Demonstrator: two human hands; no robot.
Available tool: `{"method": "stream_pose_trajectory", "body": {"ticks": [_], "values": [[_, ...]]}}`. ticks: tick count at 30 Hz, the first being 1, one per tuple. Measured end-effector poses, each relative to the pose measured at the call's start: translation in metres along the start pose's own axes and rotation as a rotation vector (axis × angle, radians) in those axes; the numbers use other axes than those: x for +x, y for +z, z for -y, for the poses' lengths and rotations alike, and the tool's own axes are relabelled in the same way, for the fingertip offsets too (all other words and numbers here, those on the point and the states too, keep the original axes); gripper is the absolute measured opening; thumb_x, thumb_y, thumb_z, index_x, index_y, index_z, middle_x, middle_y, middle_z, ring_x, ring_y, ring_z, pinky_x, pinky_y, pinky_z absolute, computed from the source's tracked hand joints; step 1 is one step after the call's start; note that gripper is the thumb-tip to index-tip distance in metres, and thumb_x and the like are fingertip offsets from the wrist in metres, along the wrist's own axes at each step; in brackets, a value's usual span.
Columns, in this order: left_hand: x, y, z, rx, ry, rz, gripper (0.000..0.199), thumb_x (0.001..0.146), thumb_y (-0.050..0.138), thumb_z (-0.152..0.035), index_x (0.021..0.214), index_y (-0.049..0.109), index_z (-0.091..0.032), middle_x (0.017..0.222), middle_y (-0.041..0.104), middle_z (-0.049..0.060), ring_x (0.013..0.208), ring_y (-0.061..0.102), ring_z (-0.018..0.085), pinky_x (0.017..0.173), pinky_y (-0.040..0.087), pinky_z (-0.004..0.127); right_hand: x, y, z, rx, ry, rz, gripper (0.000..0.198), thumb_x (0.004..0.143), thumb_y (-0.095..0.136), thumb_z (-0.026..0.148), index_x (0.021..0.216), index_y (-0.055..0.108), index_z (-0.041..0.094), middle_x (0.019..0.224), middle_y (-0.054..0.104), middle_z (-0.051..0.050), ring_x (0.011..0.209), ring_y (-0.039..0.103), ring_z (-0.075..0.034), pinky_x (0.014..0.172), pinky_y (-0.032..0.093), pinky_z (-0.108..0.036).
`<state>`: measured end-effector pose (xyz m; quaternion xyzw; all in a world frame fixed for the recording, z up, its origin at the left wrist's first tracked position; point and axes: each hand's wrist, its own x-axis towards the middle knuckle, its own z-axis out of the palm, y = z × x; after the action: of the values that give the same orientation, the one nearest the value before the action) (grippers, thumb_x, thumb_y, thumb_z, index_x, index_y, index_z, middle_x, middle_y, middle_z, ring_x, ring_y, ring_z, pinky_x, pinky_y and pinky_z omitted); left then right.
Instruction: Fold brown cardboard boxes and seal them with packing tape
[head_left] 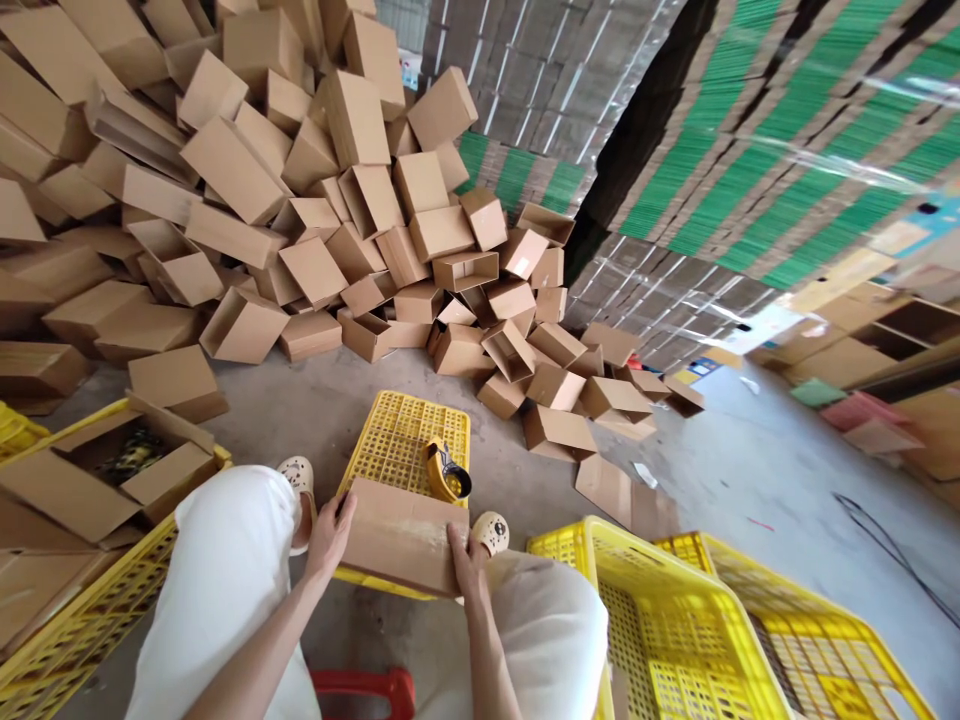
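A brown cardboard box (405, 535) lies between my hands, its upper side closed, over the near part of an upturned yellow plastic crate (390, 430). My left hand (330, 535) grips its left end, with the fingers over the edge. At the opposite end my right hand (469, 560) is closed on the box, thumb on top. Just beyond the box, a yellow tape dispenser (448, 472) with a dark roll rests on the crate. The underside of the box and some of my fingers are hidden.
A big heap of cardboard boxes (315, 270) fills the far left and middle. Yellow crates (660, 600) stand at my right; another crate (97, 620) at my left carries an open box (135, 460). Bundled flat cardboard (795, 140) is stacked behind. A red stool (367, 685) is below me.
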<state>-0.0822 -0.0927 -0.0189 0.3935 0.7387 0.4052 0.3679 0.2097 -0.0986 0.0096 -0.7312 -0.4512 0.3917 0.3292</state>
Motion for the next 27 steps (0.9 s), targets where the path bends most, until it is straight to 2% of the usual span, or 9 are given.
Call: {"method": "stream_pose_trajectory", "body": {"ticks": [3, 8, 14, 16, 21, 27], "values": [[0.000, 0.002, 0.001, 0.004, 0.004, -0.006, 0.054, 0.091, 0.047, -0.062, 0.109, 0.074, -0.019, 0.107, 0.080, 0.015, 0.109, 0.075, 0.036, 0.101, 0.056, 0.046, 0.006, -0.002, 0.007, 0.005, -0.011, -0.024, 0.075, 0.082, 0.050, 0.083, 0.103, 0.081, 0.018, 0.101, 0.081, -0.013, 0.111, 0.071, -0.037, 0.101, 0.051, -0.041], [-0.001, 0.006, 0.005, 0.012, -0.003, -0.023, 0.059, 0.091, 0.044, -0.067, 0.109, 0.073, -0.018, 0.109, 0.079, 0.017, 0.112, 0.074, 0.037, 0.103, 0.055, 0.049, 0.009, -0.008, 0.009, 0.046, 0.008, -0.073, 0.076, 0.074, 0.051, 0.087, 0.085, 0.080, 0.018, 0.090, 0.080, -0.015, 0.105, 0.070, -0.039, 0.101, 0.050, -0.044], [-0.001, 0.007, 0.007, 0.012, 0.001, -0.028, 0.060, 0.092, 0.044, -0.070, 0.107, 0.073, -0.020, 0.112, 0.080, 0.016, 0.112, 0.074, 0.036, 0.103, 0.055, 0.048, 0.003, -0.012, 0.005, 0.193, 0.058, -0.069, 0.062, 0.069, 0.062, 0.070, 0.094, 0.082, 0.017, 0.104, 0.081, -0.012, 0.111, 0.070, -0.033, 0.096, 0.054, -0.036], [0.000, 0.007, 0.007, 0.015, 0.002, -0.034, 0.060, 0.092, 0.043, -0.070, 0.107, 0.073, -0.019, 0.112, 0.079, 0.016, 0.112, 0.074, 0.036, 0.103, 0.055, 0.047, 0.001, -0.012, 0.005, 0.226, 0.085, -0.068, 0.056, 0.067, 0.065, 0.064, 0.091, 0.083, 0.016, 0.099, 0.081, -0.010, 0.108, 0.071, -0.032, 0.091, 0.055, -0.034], [0.001, 0.008, 0.008, 0.027, 0.008, -0.032, 0.062, 0.092, 0.043, -0.070, 0.109, 0.073, -0.019, 0.111, 0.079, 0.017, 0.111, 0.074, 0.035, 0.101, 0.056, 0.046, 0.006, -0.011, 0.004, 0.261, 0.153, -0.077, 0.056, 0.064, 0.066, 0.062, 0.089, 0.083, 0.014, 0.076, 0.075, -0.007, 0.083, 0.071, -0.027, 0.071, 0.055, -0.030], [0.004, 0.008, 0.011, 0.042, 0.026, -0.028, 0.059, 0.093, 0.045, -0.069, 0.107, 0.074, -0.020, 0.106, 0.080, 0.015, 0.108, 0.075, 0.035, 0.099, 0.057, 0.044, 0.017, -0.011, 0.003, 0.224, 0.146, -0.134, 0.050, 0.062, 0.067, 0.063, 0.078, 0.080, 0.017, 0.075, 0.076, -0.006, 0.084, 0.070, -0.028, 0.076, 0.053, -0.032]]}}
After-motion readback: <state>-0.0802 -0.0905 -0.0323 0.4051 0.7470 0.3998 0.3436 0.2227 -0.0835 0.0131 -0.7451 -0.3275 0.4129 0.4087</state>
